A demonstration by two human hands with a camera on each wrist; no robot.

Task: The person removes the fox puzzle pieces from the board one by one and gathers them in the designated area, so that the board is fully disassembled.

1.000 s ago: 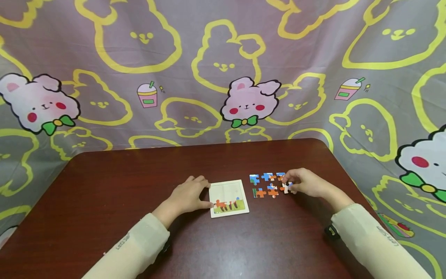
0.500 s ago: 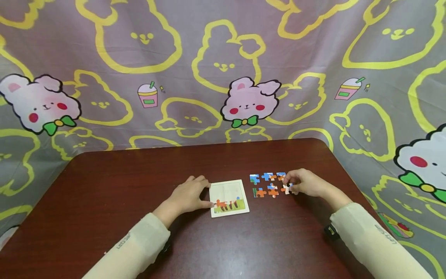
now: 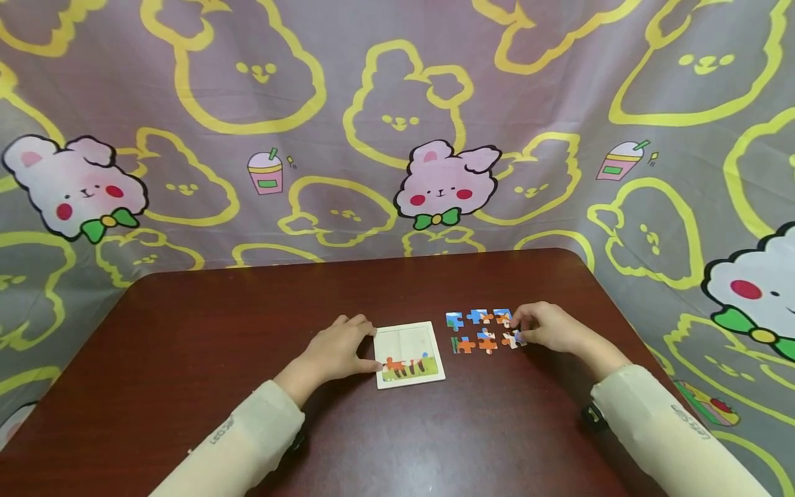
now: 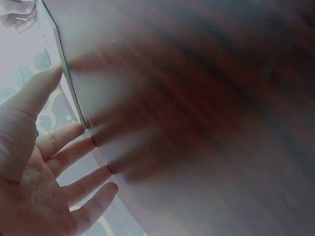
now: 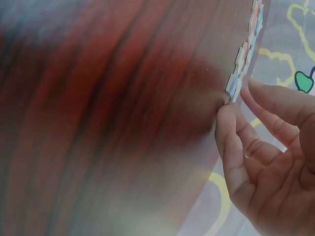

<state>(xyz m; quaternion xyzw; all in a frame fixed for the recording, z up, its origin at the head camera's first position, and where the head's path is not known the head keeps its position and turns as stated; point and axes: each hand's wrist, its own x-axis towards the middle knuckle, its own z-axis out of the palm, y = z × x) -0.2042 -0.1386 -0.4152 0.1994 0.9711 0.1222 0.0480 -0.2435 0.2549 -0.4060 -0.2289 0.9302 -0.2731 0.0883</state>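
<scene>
A square puzzle board point(image 3: 397, 337) with a pale frame lies in the middle of the table. Its lower part shows an orange, striped and green picture; its upper part is bare. My left hand point(image 3: 338, 347) rests at the board's left edge, thumb and fingertips touching it, fingers fairly straight in the left wrist view. Several loose jigsaw pieces sit in two rows to the right, among them a blue-green piece point(image 3: 455, 319) and an orange piece point(image 3: 487, 341). My right hand point(image 3: 549, 326) pinches the right-end jigsaw piece point(image 3: 512, 339) of the near row with curled fingers, partly hiding it.
All of this lies on a dark red-brown wooden table point(image 3: 248, 310). A grey curtain point(image 3: 348, 103) with rabbit drawings hangs behind the table and along its sides.
My right hand has shifted slightly, and the jigsaw piece at its fingertips has turned a little in place. The left hand and the board have stayed put.
</scene>
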